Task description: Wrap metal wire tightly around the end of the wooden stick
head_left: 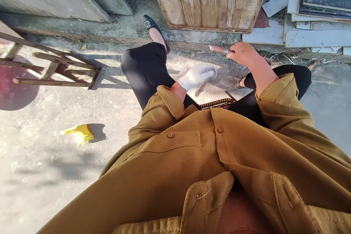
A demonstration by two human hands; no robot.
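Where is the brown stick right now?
In the head view, the brown stick is right of centre in the upper part, jutting leftward from the bare right hand, just below the wooden panel.

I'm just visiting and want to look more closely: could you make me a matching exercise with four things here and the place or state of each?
Things:
1. White-gloved left hand
2. Brown stick with a silvery metal band
3. Crumpled bright yellow object
4. Weathered brown wooden panel

Places or states:
A. Lying on the grey concrete ground
B. At the top edge of the picture
C. Gripped by the bare right hand
D. Curled, near the picture's middle

Right pairs: 1-D, 2-C, 3-A, 4-B
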